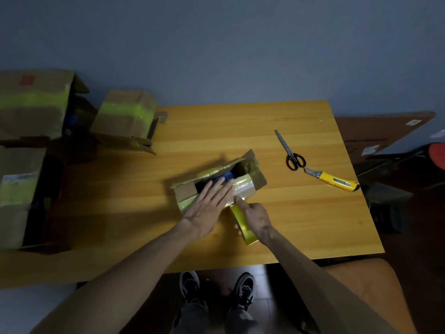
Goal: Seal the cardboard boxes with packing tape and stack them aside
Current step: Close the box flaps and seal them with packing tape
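Left hand (pixel 208 208) lies flat, fingers (pixel 224 191) straight, pressing the glossy taped flap of the small cardboard box (pixel 185 190) mid-counter (pixel 120 201). Right hand (pixel 256 216) grips the shiny yellowish tape roll (pixel 243 225) tight at the box's near edge. Black-handled scissors (pixel 292 157) and a yellow knife (pixel 337 180) lie to the right on smooth wood.
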